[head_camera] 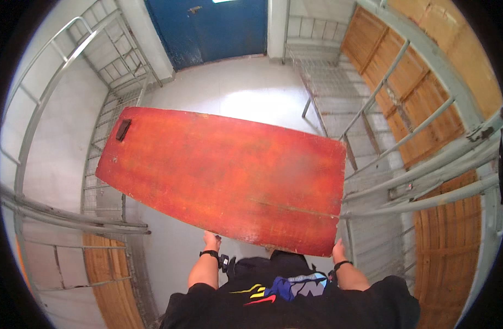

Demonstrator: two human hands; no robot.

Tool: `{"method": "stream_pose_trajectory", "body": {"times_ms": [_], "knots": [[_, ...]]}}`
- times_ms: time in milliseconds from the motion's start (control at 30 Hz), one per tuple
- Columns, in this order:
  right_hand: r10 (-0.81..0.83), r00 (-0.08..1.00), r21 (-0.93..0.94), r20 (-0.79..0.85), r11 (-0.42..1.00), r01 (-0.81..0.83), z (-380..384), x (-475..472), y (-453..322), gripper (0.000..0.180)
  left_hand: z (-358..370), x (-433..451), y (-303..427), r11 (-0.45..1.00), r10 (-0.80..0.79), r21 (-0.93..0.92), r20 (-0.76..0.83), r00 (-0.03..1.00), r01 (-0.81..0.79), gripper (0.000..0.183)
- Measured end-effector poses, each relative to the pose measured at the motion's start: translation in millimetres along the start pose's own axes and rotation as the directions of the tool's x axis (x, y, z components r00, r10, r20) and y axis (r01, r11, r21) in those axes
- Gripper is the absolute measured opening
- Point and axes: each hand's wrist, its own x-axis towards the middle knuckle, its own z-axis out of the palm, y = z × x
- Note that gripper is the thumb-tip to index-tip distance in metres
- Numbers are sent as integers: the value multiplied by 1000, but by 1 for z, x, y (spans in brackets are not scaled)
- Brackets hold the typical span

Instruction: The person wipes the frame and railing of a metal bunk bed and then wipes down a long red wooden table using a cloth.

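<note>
A large red-painted wooden board (218, 177) with worn, chipped edges stretches across the view in front of my body. A small dark brown piece (123, 130) sits on its face near the far left end. My left hand (211, 239) grips the board's near long edge, its fingers mostly hidden beneath. At the near right corner, my right hand (338, 249) holds the short edge, its fingers largely out of sight behind it. The board is off the floor at my hands; whether its far end rests on anything is unclear.
Metal bunk-bed frames line the left (50, 90) and the right (383, 90). Wooden slatted panels (399, 82) lie on the right-hand bunks. Another wooden panel (109, 267) is at lower left. Beyond a pale floor (235, 82) stands a blue door (218, 33).
</note>
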Motion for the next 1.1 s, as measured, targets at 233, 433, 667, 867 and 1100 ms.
{"method": "stream_pose_trajectory", "body": {"times_ms": [233,433,667,867,1100], "knots": [[-203,977,-147,-57,970,193,25,44,-81,69,-2,4,62,983,-131,134,5,991,129,55],[-169,985,-286,24,943,169,25,62,-181,74,25,-9,76,899,-222,330,-223,949,288,43],[-108,908,324,406,946,-33,42,181,-157,56,36,6,81,935,-249,264,16,968,236,49],[-11,916,177,401,982,-66,59,149,-285,40,45,15,128,889,-353,313,3,936,334,50],[-139,845,64,516,990,124,94,69,-447,54,76,12,178,970,-201,157,86,976,187,63]]}}
